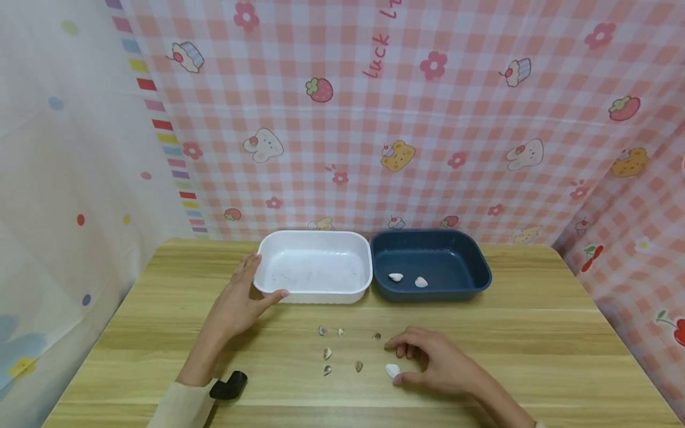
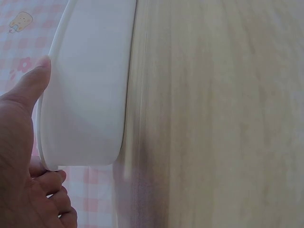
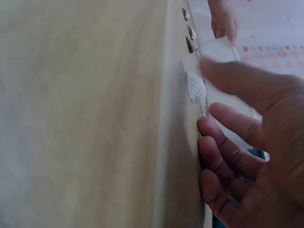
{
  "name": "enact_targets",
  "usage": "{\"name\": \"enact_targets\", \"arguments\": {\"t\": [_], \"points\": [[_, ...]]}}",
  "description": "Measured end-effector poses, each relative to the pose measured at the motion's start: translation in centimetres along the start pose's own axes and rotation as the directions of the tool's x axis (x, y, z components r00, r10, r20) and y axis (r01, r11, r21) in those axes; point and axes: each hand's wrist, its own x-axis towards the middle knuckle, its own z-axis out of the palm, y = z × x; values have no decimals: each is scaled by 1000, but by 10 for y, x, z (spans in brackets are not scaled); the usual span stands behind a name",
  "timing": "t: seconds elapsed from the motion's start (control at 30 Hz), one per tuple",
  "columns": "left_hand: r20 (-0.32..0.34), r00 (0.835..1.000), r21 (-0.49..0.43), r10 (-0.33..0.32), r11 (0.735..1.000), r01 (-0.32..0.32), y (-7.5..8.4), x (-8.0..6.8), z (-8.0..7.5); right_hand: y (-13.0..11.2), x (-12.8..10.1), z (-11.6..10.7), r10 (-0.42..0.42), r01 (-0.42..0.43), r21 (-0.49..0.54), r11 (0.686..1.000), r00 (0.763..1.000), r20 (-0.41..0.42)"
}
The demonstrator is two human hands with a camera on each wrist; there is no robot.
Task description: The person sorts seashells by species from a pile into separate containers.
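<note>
hands at the shells and the white tub

shells lie scattered on the wooden table (image 1: 535, 333) in front of two tubs. left hand (image 1: 241, 303) grips the near left corner of the white tub (image 1: 314, 264): the thumb runs along the tub's front wall and the fingers curl at the rim, as the left wrist view also shows, with the thumb against the tub's side. right hand (image 1: 433, 362) rests on the table with fingers loosely curled, holding nothing; the thumb tip touches or lies just beside the white shell (image 1: 392, 370), and the fingertips sit a little behind it. in the right wrist view that ribbed white shell (image 3: 195, 88) lies flat on the wood, between thumb and fingers but not pinched.

six small dark shells (image 1: 327, 353) lie in a loose cluster left of the right hand, between it and the white tub. the white tub holds no shells. the dark blue tub (image 1: 430, 264) stands touching the white tub's right side and holds two pale shells (image 1: 396, 277) on its floor. a black strap piece (image 1: 229, 385) shows at the left wrist, beside a cream sleeve (image 1: 182, 407).
</note>
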Motion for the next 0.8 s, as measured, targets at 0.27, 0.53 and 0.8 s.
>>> {"name": "enact_targets", "arguments": {"t": [0.27,0.53,0.8], "points": [[1,1000,0,-1,1000,1,0,0,0,-3,0,3,-15,15,-18,1000,1000,-3],[-2,1000,-7,7,1000,-7,0,1,1,-2,1,3,-24,23,-39,999,1000,-10],[-6,1000,-10,11,1000,-11,-1,0,1,-3,5,-1,-53,53,13,999,998,-37]]}}
